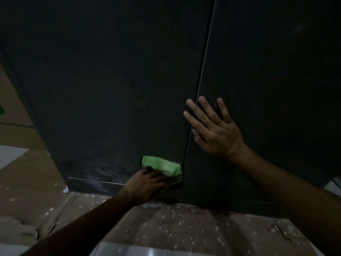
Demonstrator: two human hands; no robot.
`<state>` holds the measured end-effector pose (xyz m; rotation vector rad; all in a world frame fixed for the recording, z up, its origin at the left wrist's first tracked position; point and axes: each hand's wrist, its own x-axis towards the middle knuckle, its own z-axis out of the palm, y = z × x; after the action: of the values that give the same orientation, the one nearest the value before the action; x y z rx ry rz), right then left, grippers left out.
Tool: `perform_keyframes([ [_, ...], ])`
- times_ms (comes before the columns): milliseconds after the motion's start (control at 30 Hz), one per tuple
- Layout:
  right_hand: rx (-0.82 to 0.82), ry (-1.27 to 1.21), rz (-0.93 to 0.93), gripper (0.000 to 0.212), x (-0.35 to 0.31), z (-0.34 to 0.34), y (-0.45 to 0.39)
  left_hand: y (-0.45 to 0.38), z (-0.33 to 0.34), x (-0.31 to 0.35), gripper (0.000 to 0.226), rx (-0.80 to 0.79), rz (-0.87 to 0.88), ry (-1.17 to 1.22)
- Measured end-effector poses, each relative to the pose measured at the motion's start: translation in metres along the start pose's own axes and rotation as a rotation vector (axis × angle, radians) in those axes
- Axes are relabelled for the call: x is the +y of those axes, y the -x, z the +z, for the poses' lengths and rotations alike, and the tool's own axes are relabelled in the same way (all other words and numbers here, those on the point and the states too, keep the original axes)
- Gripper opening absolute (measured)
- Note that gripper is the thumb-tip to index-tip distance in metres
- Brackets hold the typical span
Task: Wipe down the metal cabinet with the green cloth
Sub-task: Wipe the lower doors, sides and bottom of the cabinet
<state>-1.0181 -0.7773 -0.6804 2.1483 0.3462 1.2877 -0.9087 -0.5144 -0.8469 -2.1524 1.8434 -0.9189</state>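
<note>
A tall dark metal cabinet (114, 80) with two doors fills most of the view, a vertical seam running between the doors. My left hand (145, 185) presses a folded green cloth (162, 165) against the bottom of the left door, right beside the seam. Pale smear marks show on the lower left door near the cloth. My right hand (212, 128) lies flat on the right door with its fingers spread, just right of the seam and above the cloth.
Brown cardboard sheets (175, 226) speckled with white spots cover the floor in front of the cabinet. More cardboard (14, 111) stands at the left. A pale object (334, 187) shows at the right edge.
</note>
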Motion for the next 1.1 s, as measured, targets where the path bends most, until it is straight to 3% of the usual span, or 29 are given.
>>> perform_keyframes([
  [67, -0.002, -0.003, -0.002, 0.06, 0.0, 0.0, 0.001, 0.032, 0.01, -0.012, 0.042, -0.024, -0.055, 0.02],
  [133, -0.004, -0.003, 0.003, 0.059, -0.002, 0.002, 0.001, 0.049, 0.011, -0.015, 0.056, 0.027, -0.258, 0.096],
  [267, -0.01, 0.014, 0.031, 0.059, -0.006, 0.005, 0.002, -0.001, -0.001, 0.009, 0.066, 0.212, -0.636, 0.273],
  [300, -0.005, 0.017, 0.036, 0.059, -0.006, 0.005, 0.002, -0.017, -0.006, 0.017, 0.066, 0.239, -0.614, 0.328],
  [433, 0.012, 0.022, 0.026, 0.059, -0.005, 0.005, 0.001, 0.009, 0.008, 0.018, 0.049, 0.012, -0.057, 0.208],
  [600, 0.017, 0.04, 0.029, 0.061, -0.006, 0.007, 0.003, 0.06, 0.029, 0.008, 0.038, 0.017, -0.266, 0.325],
  [667, 0.024, 0.041, 0.036, 0.061, -0.008, 0.008, 0.003, 0.045, 0.026, 0.018, 0.056, 0.015, -0.241, 0.32],
  [733, 0.021, 0.036, 0.044, 0.062, -0.009, 0.01, 0.003, 0.013, 0.012, 0.036, 0.074, -0.013, -0.36, 0.436],
  [800, 0.012, 0.035, 0.048, 0.062, -0.008, 0.009, 0.002, 0.002, 0.013, 0.05, 0.072, -0.081, -0.289, 0.411],
  [867, 0.019, 0.045, 0.046, 0.06, -0.007, 0.005, 0.001, 0.02, 0.024, 0.035, 0.053, -0.111, -0.11, 0.359],
  [900, 0.018, 0.04, 0.042, 0.059, -0.006, 0.004, 0.001, 0.035, 0.03, 0.024, 0.041, -0.082, -0.124, 0.473],
  [1000, 0.006, 0.045, 0.024, 0.058, -0.006, 0.003, 0.002, 0.081, 0.039, -0.008, 0.037, -0.115, -0.447, 0.634],
  [1100, 0.019, 0.048, 0.031, 0.058, -0.007, 0.006, 0.003, 0.101, 0.024, -0.025, 0.033, 0.018, -0.621, 0.593],
])
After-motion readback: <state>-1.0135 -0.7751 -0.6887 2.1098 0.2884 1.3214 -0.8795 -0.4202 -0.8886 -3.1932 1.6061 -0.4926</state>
